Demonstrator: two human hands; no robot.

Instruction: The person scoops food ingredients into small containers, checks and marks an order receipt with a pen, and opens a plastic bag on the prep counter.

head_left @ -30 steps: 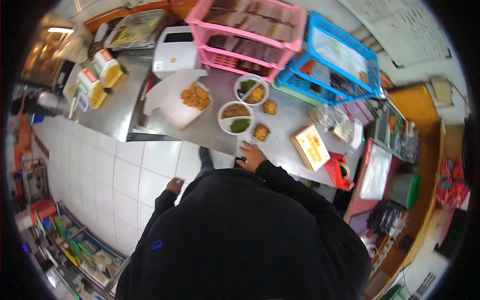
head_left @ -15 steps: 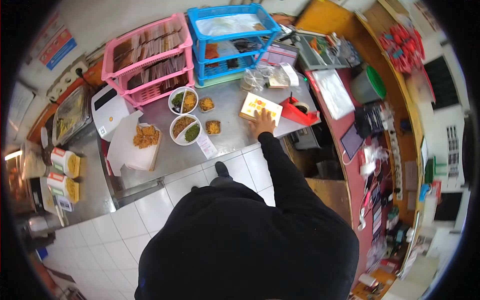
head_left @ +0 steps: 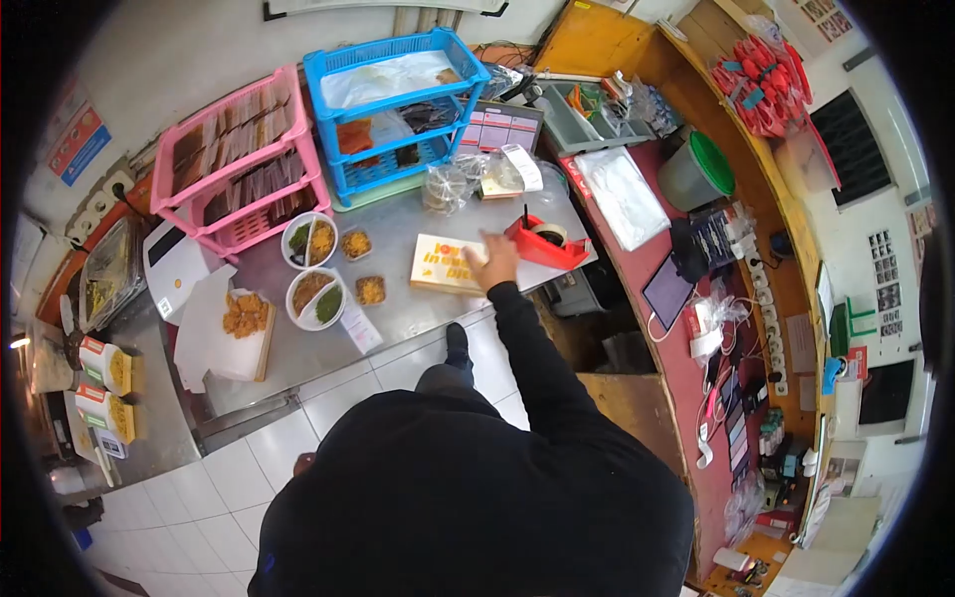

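Observation:
My right hand rests at the right end of a flat white box with orange and yellow lettering, fingers apart and touching its top. Just right of that hand is a red tape dispenser. Left of the box are two small tubs of shredded orange-brown food. Beside them stand two divided round bowls of green and brown food, with a paper slip at the front one. A small patch of my left hand shows beside my body; its fingers are hidden.
An open box of fried pieces lies left on the metal counter. Pink and blue rack trays stand behind. Bagged containers sit before a screen. A red counter runs along the right.
The view has turned, shifting the scene. The lettered box has slid slightly left, away from the tape dispenser. My right hand has moved from its middle to its right end.

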